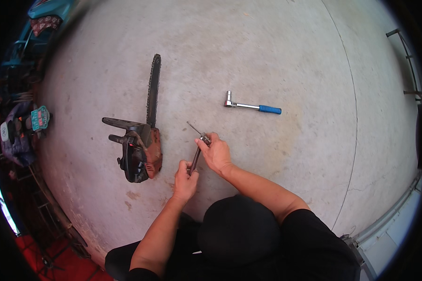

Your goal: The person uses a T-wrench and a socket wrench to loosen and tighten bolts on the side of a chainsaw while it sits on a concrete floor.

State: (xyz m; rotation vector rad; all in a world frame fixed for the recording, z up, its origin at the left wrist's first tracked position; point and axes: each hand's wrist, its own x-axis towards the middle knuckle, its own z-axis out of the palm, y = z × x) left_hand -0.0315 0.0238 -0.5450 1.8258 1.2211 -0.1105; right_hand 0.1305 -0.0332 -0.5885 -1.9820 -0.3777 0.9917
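A dark rod-shaped tool handle (196, 158) slants up and away between my two hands, with a small metal head (203, 138) at its far end. From that head a thin rod (193, 127) sticks out to the upper left; the exact kind of tool is too small to make out. My left hand (185, 182) is closed around the near end of the handle. At the head, my right hand (216, 153) pinches the metal part. Left of my hands, a chainsaw (147, 152) with an orange and black body lies on the floor, its bar (154, 89) pointing away from me.
On the concrete floor (267, 61), a ratchet wrench (247, 106) with a blue grip and a socket lies beyond my right hand. Vehicles and a teal plate (40, 118) line the left edge. A metal rack (408, 65) stands at the far right.
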